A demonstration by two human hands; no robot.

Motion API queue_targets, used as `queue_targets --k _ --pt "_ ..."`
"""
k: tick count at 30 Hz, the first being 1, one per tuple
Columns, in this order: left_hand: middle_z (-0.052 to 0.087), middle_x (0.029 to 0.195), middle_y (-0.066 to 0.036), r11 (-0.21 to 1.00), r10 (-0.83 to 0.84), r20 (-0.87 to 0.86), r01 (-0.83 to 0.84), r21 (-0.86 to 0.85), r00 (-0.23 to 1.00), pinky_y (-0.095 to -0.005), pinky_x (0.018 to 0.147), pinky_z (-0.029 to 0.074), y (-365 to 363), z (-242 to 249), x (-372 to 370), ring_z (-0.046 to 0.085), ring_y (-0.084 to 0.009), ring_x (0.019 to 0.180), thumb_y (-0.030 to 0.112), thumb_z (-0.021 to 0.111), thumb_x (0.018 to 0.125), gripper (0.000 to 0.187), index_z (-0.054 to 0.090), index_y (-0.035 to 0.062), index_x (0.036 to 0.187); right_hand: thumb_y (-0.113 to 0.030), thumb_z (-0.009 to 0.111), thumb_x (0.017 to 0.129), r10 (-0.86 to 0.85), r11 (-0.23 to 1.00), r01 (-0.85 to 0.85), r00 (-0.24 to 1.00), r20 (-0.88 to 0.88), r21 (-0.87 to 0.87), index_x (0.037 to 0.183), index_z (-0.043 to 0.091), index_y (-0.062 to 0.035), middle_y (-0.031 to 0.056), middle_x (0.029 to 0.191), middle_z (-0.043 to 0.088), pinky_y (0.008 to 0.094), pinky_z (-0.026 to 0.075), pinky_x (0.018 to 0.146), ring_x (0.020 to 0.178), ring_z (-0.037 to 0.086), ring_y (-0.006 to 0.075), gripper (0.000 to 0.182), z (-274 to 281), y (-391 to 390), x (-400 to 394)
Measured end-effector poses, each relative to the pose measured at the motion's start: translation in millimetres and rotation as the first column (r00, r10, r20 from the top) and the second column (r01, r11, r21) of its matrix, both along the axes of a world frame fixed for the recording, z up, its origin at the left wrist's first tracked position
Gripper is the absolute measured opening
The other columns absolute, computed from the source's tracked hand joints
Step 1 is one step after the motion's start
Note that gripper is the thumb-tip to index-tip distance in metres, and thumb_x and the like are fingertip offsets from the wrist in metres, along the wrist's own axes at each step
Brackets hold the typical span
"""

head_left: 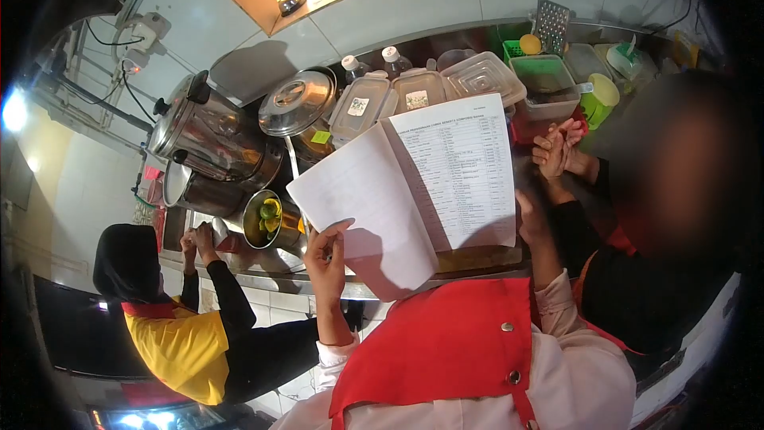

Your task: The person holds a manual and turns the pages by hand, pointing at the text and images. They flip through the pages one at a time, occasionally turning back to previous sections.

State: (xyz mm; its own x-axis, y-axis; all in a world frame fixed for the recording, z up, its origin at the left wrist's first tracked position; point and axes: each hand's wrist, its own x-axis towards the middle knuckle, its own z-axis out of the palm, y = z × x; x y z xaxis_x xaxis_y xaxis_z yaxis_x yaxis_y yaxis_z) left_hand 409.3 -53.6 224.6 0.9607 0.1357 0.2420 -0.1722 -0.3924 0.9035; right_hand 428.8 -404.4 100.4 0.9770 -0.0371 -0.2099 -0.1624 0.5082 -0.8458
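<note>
One white paper document point(465, 207), opened to two visible leaves, is held up in front of the steel worktop point(267, 277). The left leaf shows a blank face; the right bears one heading in capitals above a ruled table, the print too small to read securely. Of the wearer's two hands, the left hand point(325, 261) pinches the left leaf's lower edge between thumb and fingers; the right hand point(533, 221) lies at the right leaf's outer edge, its closure partly hidden, so its grip cannot be told.

Behind the document stand three rectangular translucent lidded plastic containers point(484, 80), two carrying white printed labels point(358, 107), illegible here, and two white-capped bottles point(394, 62). To the left are one lidded round steel pot point(298, 101), with one yellow-green note point(321, 137) beneath its lid, and one open steel pot point(293, 223) holding green and yellow pieces. To the right is one metal grater point(551, 25). Two other people flank the wearer: one in a yellow top point(179, 354), one with clasped hands point(557, 147).
</note>
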Motion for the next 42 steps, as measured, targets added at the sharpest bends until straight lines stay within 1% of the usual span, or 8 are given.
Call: queue_targets --k 13,16,18,19,21,27,30,42 --pt "0.057 0.105 -0.005 0.998 -0.051 -0.008 0.051 -0.047 0.999 -0.0201 0.075 0.043 -0.9 1.3 1.8 0.057 -0.0103 0.089 -0.006 0.044 0.084 0.030 0.067 0.0003 0.101 -0.040 0.040 0.097 0.062 0.992 -0.066 0.997 -0.047 -0.108 0.127 0.052 -0.0006 0.0077 0.124 0.055 0.0280 0.030 0.099 0.112 0.049 0.0161 0.050 20.3 -2.3 0.3" --pt "0.058 0.105 -0.006 0.999 -0.043 -0.015 0.043 -0.031 0.999 -0.0204 0.075 0.044 0.6 0.7 2.8 0.057 -0.0104 0.089 -0.006 0.044 0.083 0.030 0.067 0.0002 0.102 -0.039 0.041 0.097 -0.011 0.997 0.013 1.000 -0.022 0.071 0.126 0.053 -0.0009 0.0078 0.122 0.057 0.0266 0.031 0.099 0.112 0.049 0.0151 0.049 -11.6 -5.1 5.8" --pt "0.058 0.102 -0.005 0.997 -0.043 -0.016 0.042 -0.062 0.999 -0.0198 0.073 0.043 -0.5 0.9 4.9 0.057 -0.0098 0.089 -0.007 0.044 0.083 0.031 0.067 0.0006 0.102 -0.037 0.041 0.098 0.030 0.906 0.046 0.985 0.171 -0.422 0.125 0.054 -0.0020 0.0069 0.121 0.058 0.0264 0.034 0.097 0.110 0.051 0.0150 0.046 -10.8 -4.6 2.2" --pt "0.057 0.102 -0.005 0.997 -0.044 -0.004 0.044 -0.055 0.999 -0.0195 0.073 0.043 -0.6 2.0 5.2 0.056 -0.0097 0.088 -0.006 0.044 0.083 0.031 0.067 0.0006 0.102 -0.037 0.041 0.098 0.027 0.906 0.047 0.985 0.168 -0.421 0.125 0.054 -0.0020 0.0069 0.121 0.058 0.0264 0.034 0.097 0.110 0.051 0.0150 0.046 -10.5 -5.4 4.0" --pt "0.056 0.101 -0.004 0.998 -0.047 -0.008 0.046 -0.047 0.999 -0.0192 0.073 0.042 1.4 0.7 4.2 0.056 -0.0096 0.088 -0.006 0.044 0.083 0.031 0.068 0.0007 0.101 -0.034 0.041 0.098 0.022 0.994 -0.011 0.994 -0.104 0.108 0.125 0.054 -0.0023 0.0061 0.121 0.058 0.0272 0.037 0.095 0.108 0.053 0.0148 0.044 8.4 -2.2 5.9" --pt "0.058 0.108 -0.007 0.997 -0.065 -0.024 0.064 -0.049 0.998 -0.0239 0.085 0.041 4.0 -0.1 6.5 0.056 -0.0132 0.096 -0.008 0.044 0.086 0.026 0.065 -0.0043 0.101 -0.031 0.044 0.097 -0.180 0.976 0.179 0.984 0.004 -0.127 0.119 0.059 -0.0040 0.0043 0.113 0.062 0.0273 0.041 0.089 0.101 0.057 0.0129 0.038 -1.9 2.8 1.6" --pt "0.059 0.107 -0.007 0.995 -0.056 -0.064 0.050 -0.084 0.996 -0.0236 0.085 0.041 -0.5 4.8 5.0 0.056 -0.0127 0.096 -0.008 0.045 0.086 0.025 0.065 -0.0040 0.100 -0.030 0.044 0.097 -0.017 1.000 0.016 1.000 -0.013 -0.022 0.117 0.060 -0.0047 0.0029 0.107 0.064 0.0270 0.043 0.084 0.095 0.059 0.0132 0.036 -23.0 -7.3 5.9" --pt "0.060 0.105 -0.008 0.998 -0.043 -0.056 0.040 -0.056 0.998 -0.0245 0.084 0.042 -0.4 3.2 5.3 0.057 -0.0133 0.095 -0.003 0.051 0.089 0.017 0.065 -0.0036 0.099 -0.030 0.042 0.096 -0.044 0.999 0.046 0.994 -0.102 0.014 0.113 0.061 -0.0019 0.0043 0.102 0.064 0.0266 0.046 0.076 0.089 0.059 0.0131 0.038 -11.5 -3.2 6.7"
